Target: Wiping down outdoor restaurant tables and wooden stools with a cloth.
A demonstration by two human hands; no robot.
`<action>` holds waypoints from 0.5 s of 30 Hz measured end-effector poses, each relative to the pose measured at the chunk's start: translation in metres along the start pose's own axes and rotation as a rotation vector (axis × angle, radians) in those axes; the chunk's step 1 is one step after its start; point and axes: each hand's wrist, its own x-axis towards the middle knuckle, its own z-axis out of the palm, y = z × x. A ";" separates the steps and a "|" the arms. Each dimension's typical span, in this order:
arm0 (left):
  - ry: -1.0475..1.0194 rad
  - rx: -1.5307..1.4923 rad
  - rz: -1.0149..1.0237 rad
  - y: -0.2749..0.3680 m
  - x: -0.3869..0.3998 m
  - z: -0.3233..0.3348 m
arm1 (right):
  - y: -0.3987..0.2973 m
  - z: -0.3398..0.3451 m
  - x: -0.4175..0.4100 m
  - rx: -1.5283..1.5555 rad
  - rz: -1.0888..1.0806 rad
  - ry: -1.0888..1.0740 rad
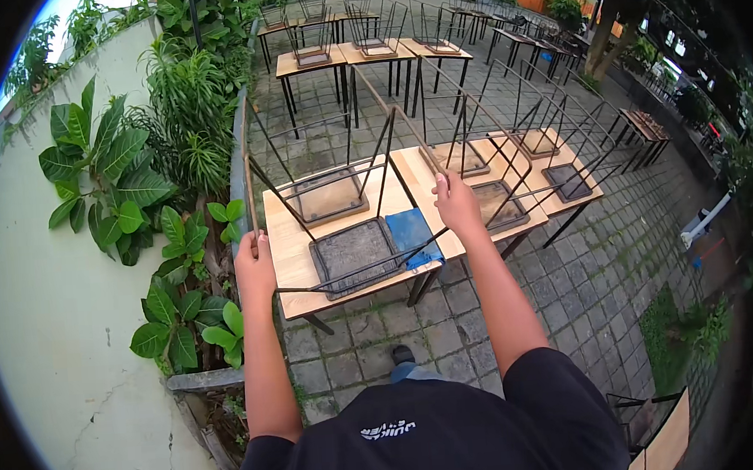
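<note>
In the head view my left hand point(255, 262) grips the end of a thin metal leg of an upturned stool, at the left edge of the nearest wooden table point(286, 244). My right hand point(457, 201) is closed around another thin brown metal bar, above the neighbouring table point(450, 230). Between my hands, a dark square stool seat point(355, 255) lies upside down on the nearest table, its frame rising from it. Behind it lies a lighter upturned seat point(325, 196). A blue cloth point(412, 236) rests beside the dark seat, at the table's right side.
More tables point(311, 61) bearing upturned stools stand behind on grey paving point(434, 335). A pale wall point(51, 306) and leafy plants point(103, 161) border the left side. A tree trunk point(600, 47) rises at the upper right, and a table corner point(666, 430) shows at the lower right.
</note>
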 end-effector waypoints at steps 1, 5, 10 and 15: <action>0.013 -0.005 0.005 0.001 -0.011 -0.003 | -0.002 -0.003 -0.009 0.023 0.003 0.011; 0.044 0.022 0.083 0.008 -0.047 0.004 | 0.014 -0.026 -0.045 0.031 0.033 0.067; 0.065 -0.023 0.112 -0.003 -0.104 -0.006 | 0.020 -0.044 -0.100 0.169 0.000 0.070; 0.135 -0.010 0.158 -0.031 -0.165 -0.019 | 0.033 -0.056 -0.169 0.284 -0.019 0.127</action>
